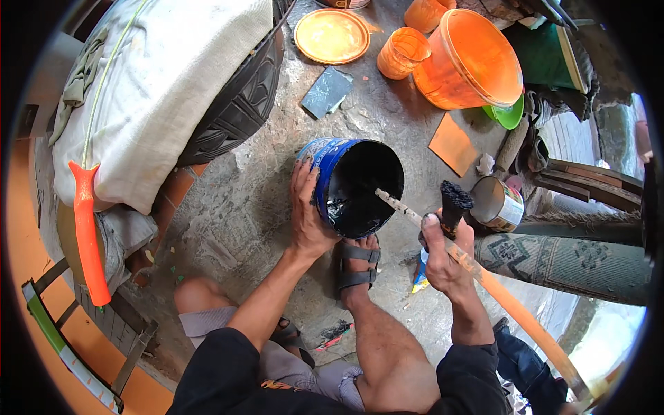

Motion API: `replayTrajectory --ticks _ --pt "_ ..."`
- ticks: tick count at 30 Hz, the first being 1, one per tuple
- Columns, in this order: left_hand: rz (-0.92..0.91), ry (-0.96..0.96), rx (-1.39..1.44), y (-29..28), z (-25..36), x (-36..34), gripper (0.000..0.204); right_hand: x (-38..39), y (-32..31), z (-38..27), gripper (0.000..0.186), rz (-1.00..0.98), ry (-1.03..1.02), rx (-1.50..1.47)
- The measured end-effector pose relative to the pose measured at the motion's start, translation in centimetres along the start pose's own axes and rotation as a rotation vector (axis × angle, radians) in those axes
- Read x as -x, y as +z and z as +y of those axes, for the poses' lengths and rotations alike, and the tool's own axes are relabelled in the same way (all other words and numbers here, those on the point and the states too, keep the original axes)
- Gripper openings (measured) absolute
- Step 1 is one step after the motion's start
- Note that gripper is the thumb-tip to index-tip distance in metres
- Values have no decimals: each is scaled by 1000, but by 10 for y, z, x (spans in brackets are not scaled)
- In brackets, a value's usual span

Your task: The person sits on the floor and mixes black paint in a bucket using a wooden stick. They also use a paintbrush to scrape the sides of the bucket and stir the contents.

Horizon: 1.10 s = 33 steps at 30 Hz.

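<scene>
My left hand point(309, 211) is wrapped round the side of a blue paint can point(324, 153), which is tilted so that its mouth faces me. Wet black paint point(356, 200) coats the inside. In my right hand point(446, 259) I grip a long wooden stick point(501, 297), its pale, speckled tip over the can's mouth. A paintbrush point(454, 204) with black, paint-caked bristles pointing up is held in the same hand; its handle is mostly hidden by my fingers. Below the can is my sandalled foot point(358, 266).
An orange-stained bucket point(477, 62), a small cup point(403, 54) and a round lid point(332, 36) stand far off. At right lie an open tin point(496, 204) and a rolled carpet point(567, 266). A cloth-covered seat point(166, 83) with a black tyre point(242, 104) is at left.
</scene>
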State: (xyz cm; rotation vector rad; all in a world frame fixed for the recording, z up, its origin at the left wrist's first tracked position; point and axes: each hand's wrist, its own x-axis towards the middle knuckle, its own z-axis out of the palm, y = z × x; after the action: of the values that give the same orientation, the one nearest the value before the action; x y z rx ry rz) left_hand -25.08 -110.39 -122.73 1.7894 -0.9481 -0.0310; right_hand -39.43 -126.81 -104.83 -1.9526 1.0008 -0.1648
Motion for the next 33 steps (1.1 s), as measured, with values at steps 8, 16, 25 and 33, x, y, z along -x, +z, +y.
replayTrajectory --ticks 8,16,25,33 --pt "-24 28 -34 -1 6 -2 119 -3 1 -10 27 -115 28 32" --pt "-25 17 -19 0 5 -2 121 2 -2 2 22 -83 183 -192" --pt "-34 6 -1 -2 4 -1 127 7 -12 6 18 112 154 -353" --pt "-45 -3 8 2 7 -1 126 -4 1 18 23 106 158 -369"
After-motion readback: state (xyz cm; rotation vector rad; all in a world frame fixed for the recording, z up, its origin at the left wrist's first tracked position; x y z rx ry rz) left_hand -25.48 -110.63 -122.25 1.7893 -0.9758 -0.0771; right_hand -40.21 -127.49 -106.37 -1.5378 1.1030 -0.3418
